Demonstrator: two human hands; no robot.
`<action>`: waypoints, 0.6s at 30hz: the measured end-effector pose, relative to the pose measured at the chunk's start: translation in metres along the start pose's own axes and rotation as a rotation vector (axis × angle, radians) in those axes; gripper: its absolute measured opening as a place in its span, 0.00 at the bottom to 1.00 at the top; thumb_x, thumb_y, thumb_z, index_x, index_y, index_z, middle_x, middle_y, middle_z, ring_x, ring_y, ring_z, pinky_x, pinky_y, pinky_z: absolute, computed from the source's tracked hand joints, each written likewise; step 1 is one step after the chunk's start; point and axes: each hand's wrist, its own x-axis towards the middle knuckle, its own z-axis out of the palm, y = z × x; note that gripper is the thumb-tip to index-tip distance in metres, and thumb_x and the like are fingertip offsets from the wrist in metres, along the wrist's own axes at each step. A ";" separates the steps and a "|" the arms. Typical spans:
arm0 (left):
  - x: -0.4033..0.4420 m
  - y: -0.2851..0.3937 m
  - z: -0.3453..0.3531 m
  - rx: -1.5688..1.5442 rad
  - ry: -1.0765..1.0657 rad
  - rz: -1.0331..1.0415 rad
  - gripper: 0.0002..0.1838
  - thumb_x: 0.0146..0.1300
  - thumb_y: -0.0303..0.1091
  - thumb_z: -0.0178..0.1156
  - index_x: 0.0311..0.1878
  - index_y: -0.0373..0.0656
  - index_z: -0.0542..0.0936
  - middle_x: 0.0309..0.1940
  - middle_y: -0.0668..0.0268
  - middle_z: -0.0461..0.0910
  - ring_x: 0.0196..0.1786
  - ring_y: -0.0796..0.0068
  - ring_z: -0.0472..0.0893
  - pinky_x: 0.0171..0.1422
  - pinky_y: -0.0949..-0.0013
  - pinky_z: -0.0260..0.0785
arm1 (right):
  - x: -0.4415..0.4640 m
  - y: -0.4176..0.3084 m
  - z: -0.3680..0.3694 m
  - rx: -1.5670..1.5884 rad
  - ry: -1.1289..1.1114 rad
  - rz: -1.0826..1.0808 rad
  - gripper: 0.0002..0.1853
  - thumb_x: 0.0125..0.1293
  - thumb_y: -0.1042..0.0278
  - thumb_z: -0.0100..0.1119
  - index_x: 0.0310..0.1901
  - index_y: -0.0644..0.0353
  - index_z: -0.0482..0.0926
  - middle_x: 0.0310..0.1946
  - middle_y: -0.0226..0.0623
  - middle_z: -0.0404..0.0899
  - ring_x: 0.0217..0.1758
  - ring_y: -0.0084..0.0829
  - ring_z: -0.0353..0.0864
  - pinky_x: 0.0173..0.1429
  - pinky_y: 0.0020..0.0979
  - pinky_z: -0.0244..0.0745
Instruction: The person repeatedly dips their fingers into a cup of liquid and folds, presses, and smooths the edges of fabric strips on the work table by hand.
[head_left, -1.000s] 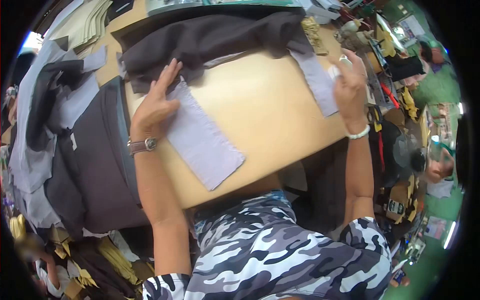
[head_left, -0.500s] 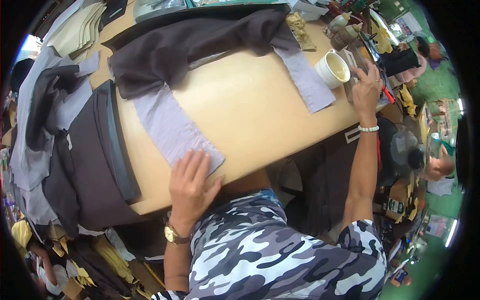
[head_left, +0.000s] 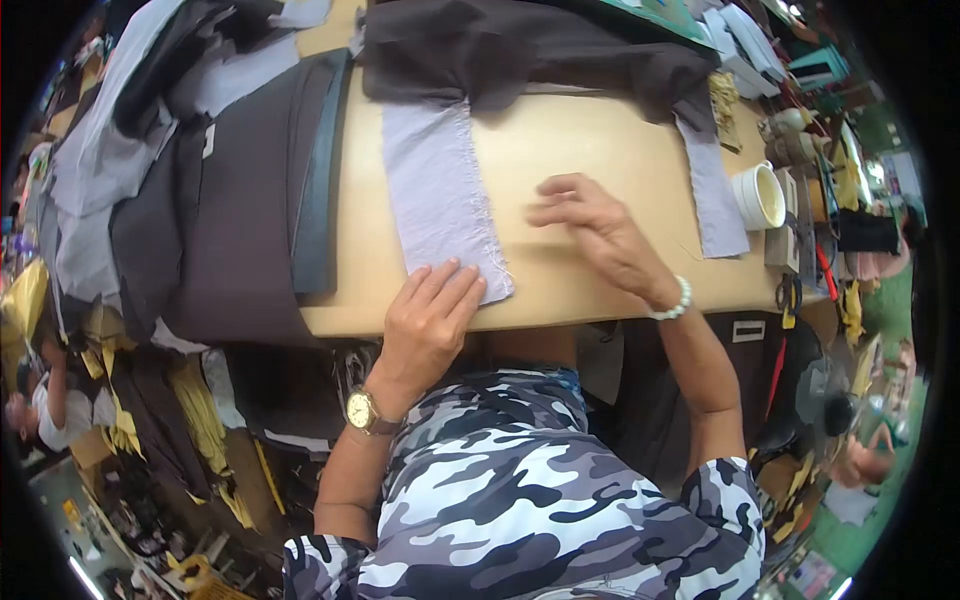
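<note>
My left hand [head_left: 436, 310] lies flat on the near end of a pale lilac fabric strip [head_left: 430, 190] with a frayed right edge. That strip extends from under a dark brown cloth piece [head_left: 600, 50] at the back of the table. Over the wooden tabletop, to the right of the strip, hovers my right hand [head_left: 605, 235]. Its fingers are stretched out, slightly bent and blurred at the tips, and I see nothing in them. A second lilac strip [head_left: 712, 190] hangs from the brown cloth on the right, beside a white mug [head_left: 758, 197] with pale contents.
Folded dark cloth [head_left: 250, 200] is stacked at the table's left, with loose grey and black cloth [head_left: 110, 180] beyond it. Scissors [head_left: 789, 292] lie near the right front edge, close to a red-handled tool [head_left: 826, 270]. Bottles [head_left: 795, 148] stand at the back right.
My right hand has moved left, from beside the mug to above the middle of the table. My left hand still rests on the strip. The view has turned and shifted.
</note>
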 end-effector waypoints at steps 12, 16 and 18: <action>-0.013 -0.010 -0.003 -0.091 0.038 -0.031 0.16 0.51 0.22 0.59 0.46 0.40 0.82 0.50 0.63 0.82 0.56 0.61 0.78 0.60 0.56 0.69 | 0.029 0.003 0.043 -0.287 0.000 -0.224 0.17 0.53 0.80 0.53 0.40 0.51 0.86 0.47 0.41 0.74 0.54 0.40 0.72 0.63 0.39 0.63; -0.015 -0.011 -0.002 -0.111 0.050 -0.048 0.16 0.51 0.22 0.60 0.46 0.41 0.83 0.49 0.63 0.82 0.56 0.61 0.78 0.60 0.56 0.69 | -0.003 -0.011 0.045 -0.279 -0.102 -0.324 0.15 0.52 0.79 0.55 0.39 0.52 0.87 0.47 0.42 0.74 0.54 0.41 0.73 0.62 0.39 0.64; -0.016 -0.012 0.000 -0.117 0.054 -0.051 0.16 0.51 0.22 0.60 0.46 0.41 0.83 0.50 0.63 0.82 0.56 0.61 0.78 0.60 0.56 0.69 | -0.009 -0.016 0.043 -0.237 -0.137 -0.293 0.16 0.52 0.79 0.55 0.39 0.52 0.87 0.46 0.43 0.74 0.54 0.42 0.72 0.61 0.39 0.64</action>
